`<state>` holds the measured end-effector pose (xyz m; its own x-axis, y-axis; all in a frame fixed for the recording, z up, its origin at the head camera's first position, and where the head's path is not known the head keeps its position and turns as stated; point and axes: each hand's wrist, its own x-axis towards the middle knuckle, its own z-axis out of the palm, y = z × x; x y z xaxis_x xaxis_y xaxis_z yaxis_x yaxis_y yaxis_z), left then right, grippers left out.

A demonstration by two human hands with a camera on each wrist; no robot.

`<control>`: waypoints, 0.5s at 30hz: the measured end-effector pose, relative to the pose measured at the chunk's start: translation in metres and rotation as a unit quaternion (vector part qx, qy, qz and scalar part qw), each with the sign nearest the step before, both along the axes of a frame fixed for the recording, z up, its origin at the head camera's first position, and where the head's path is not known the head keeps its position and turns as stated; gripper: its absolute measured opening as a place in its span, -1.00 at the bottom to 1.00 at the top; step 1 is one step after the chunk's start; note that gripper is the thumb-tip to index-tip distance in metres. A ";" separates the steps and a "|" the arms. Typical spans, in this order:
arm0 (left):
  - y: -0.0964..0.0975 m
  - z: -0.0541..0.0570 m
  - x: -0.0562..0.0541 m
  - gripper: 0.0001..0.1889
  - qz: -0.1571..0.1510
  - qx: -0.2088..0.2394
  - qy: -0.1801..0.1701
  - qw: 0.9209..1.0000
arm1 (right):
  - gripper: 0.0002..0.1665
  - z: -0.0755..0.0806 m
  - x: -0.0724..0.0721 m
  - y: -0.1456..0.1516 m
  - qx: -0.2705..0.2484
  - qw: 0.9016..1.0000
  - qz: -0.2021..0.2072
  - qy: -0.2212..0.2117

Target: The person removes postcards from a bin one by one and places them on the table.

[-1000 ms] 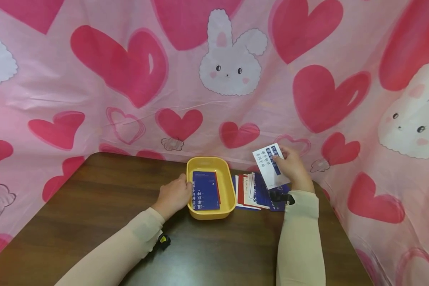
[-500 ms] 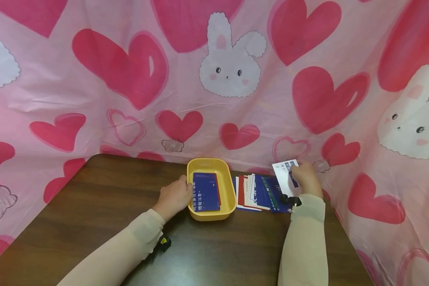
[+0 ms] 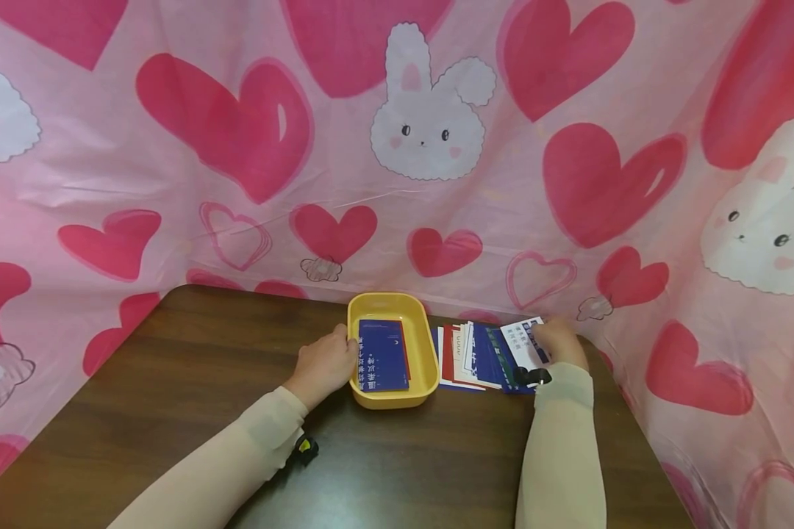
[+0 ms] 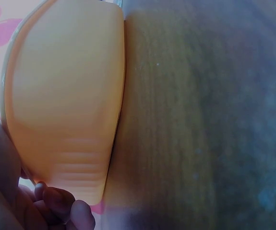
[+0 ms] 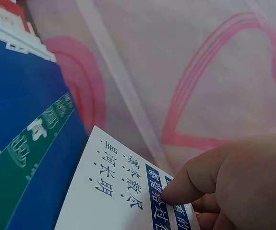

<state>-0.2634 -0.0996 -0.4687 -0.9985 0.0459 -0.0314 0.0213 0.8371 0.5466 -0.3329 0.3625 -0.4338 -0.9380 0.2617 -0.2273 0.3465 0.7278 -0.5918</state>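
My left hand (image 3: 324, 361) holds the left rim of a yellow plastic box (image 3: 425, 360), its fingers curled at the edge in the left wrist view. Inside the box lies a blue card (image 3: 382, 356) with white writing, a red one showing under its edge. To the right, my right hand (image 3: 561, 344) pinches a white card (image 3: 517, 342) with dark blue writing between thumb and fingers. That card is low over the right end of an overlapping row of cards. In the right wrist view, a blue card with a green band (image 5: 37, 129) lies beside it.
The row holds several red, white and blue cards (image 3: 459, 360), just right of the box. Everything stands on a dark brown wooden table (image 3: 397, 470). A pink curtain (image 3: 344, 162) with hearts and rabbits hangs along the table's back and sides.
The right hand has moved right and down with the white card, bringing it from above the row to its right end. The left hand and the box have stayed in place.
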 end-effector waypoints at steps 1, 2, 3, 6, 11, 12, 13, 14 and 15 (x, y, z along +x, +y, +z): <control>0.000 0.000 0.000 -0.54 0.000 0.000 -0.001 1.000 | -0.40 -0.002 -0.001 0.001 0.003 1.000 0.001 -0.002; 0.000 0.000 0.000 -0.54 0.000 0.001 -0.001 1.000 | -0.44 -0.007 -0.004 0.004 0.006 1.000 0.005 0.000; 0.000 0.000 0.000 -0.54 0.000 0.001 0.000 1.000 | -0.48 -0.008 -0.004 0.005 0.009 1.000 0.008 -0.003; 0.000 0.000 -0.001 -0.54 0.000 -0.003 0.004 1.000 | -0.60 -0.011 -0.004 0.004 0.008 1.000 0.015 0.002; -0.001 -0.002 -0.002 -0.54 0.000 -0.009 0.008 1.000 | -0.61 -0.010 0.004 -0.005 -0.007 1.000 -0.003 -0.006; -0.001 -0.002 -0.002 -0.54 0.000 -0.009 0.009 1.000 | -0.56 -0.010 0.005 -0.006 -0.012 1.000 -0.012 -0.009; -0.001 -0.002 -0.003 -0.54 0.000 -0.009 0.009 1.000 | -0.52 -0.010 0.006 -0.007 -0.015 1.000 -0.019 -0.009; -0.001 -0.003 -0.003 -0.54 0.000 -0.008 0.008 1.000 | -0.48 -0.011 0.006 -0.008 -0.015 0.999 -0.026 -0.012; -0.001 -0.003 -0.003 -0.54 0.000 -0.008 0.007 1.000 | -0.43 -0.012 0.006 -0.008 -0.013 0.999 -0.034 -0.015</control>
